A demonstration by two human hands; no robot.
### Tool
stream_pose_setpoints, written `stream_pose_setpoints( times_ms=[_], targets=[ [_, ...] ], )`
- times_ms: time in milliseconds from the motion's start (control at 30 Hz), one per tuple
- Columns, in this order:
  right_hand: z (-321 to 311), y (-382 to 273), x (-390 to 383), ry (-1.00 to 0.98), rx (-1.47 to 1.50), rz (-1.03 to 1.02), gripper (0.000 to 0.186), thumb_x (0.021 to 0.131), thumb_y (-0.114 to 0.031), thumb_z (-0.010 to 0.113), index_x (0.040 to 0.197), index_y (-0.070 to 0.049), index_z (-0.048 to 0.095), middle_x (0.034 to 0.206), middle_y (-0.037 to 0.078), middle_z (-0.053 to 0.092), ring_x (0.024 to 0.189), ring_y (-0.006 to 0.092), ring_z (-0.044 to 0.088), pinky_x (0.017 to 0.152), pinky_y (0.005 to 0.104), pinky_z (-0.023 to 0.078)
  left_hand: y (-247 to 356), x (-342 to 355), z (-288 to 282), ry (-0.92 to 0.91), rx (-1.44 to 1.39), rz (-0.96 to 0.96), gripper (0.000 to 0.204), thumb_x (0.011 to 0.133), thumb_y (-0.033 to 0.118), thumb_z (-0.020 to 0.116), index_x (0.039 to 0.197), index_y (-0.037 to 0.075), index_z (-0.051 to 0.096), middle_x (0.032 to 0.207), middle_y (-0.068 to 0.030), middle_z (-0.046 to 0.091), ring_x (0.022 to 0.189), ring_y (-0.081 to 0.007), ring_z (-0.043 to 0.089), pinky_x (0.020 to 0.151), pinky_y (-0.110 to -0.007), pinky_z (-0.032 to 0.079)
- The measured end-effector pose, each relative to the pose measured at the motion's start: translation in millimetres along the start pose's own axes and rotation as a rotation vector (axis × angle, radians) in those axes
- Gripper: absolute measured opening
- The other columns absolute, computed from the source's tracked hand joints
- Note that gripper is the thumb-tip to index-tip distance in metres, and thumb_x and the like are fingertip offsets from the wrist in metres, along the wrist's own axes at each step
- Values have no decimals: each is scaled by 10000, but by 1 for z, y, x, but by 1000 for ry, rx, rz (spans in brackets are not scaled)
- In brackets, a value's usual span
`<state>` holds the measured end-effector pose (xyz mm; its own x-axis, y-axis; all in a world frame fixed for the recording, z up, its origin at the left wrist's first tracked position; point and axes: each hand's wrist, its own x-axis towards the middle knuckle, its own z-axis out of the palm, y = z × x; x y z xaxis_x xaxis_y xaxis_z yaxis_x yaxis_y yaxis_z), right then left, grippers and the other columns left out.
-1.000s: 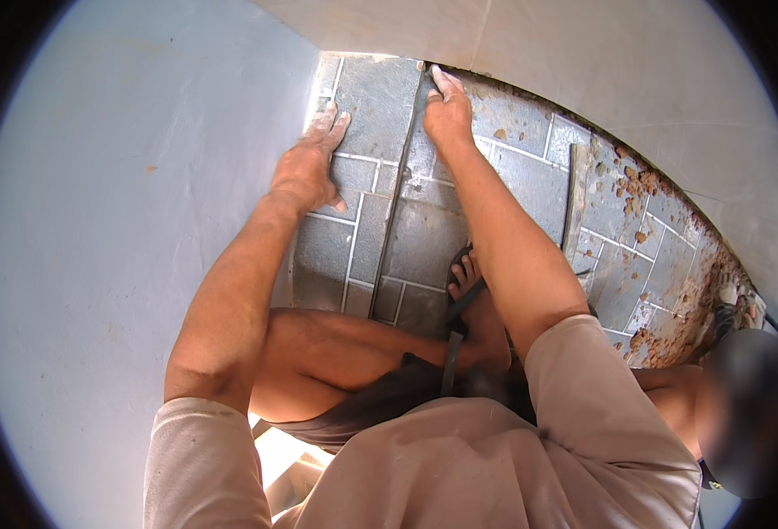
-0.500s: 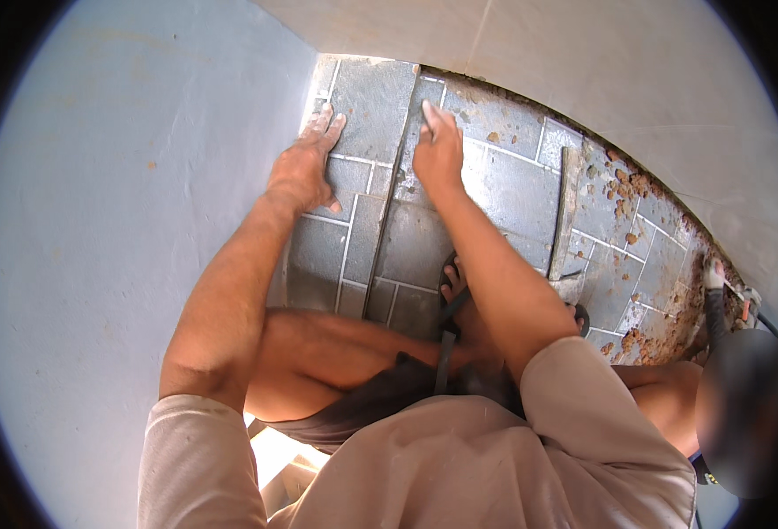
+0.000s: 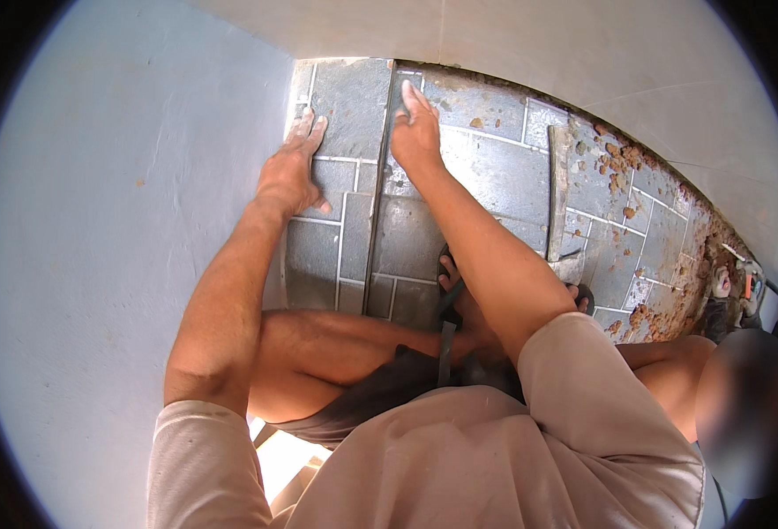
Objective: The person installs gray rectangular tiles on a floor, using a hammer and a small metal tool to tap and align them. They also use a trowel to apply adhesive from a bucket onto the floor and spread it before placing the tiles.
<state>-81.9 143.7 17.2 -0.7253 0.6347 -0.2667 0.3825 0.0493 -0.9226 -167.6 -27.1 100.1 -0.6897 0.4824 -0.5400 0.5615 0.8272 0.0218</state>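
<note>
My left hand (image 3: 292, 167) lies with fingers spread on a grey patterned floor tile (image 3: 345, 110), close to the blue-grey wall. The tile has white lines that form a brick-like pattern. A dark, straight seam (image 3: 377, 189) runs along its right edge, away from me. Just right of that seam, my right hand (image 3: 416, 132) rests on the neighbouring grey tile (image 3: 499, 172), fingers stretched forward. The undersides of both hands are hidden, and I see no tool in either.
A narrow strip (image 3: 558, 189) lies across the tiles on the right. Reddish dirt clumps (image 3: 623, 159) litter the far right tiles beside a dirt-filled gap along the pale wall (image 3: 530, 44). Another person's hand (image 3: 721, 282) is at the right edge. My foot (image 3: 447, 271) is between my arms.
My right hand has shifted slightly forward along the seam, its fingers extended. My left hand stays flat on the tile. The view has turned a little, and the other person's hand has moved.
</note>
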Motion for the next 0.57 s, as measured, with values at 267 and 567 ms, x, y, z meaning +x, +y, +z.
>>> stream_pose_setpoints(
  times_ms=[267,567],
  targets=[
    [10,21,-42,-3,-75,-80,524,1003,58,499,1511,-21,597,1551,210,569,1454,368,499,1257,449,363,2,2,0,-6,0,-20,1442,508,123,1039,1712,279,261,1795,23,196,1613,-217,308,1333,-348,348],
    [9,34,63,-52,-123,-171,480,1053,-95,547,1525,-144,617,1555,179,570,1420,340,517,1255,419,373,0,3,4,13,-37,18,1509,446,78,1048,1717,246,251,1800,-46,168,1634,-241,248,1353,-356,294]
  ],
)
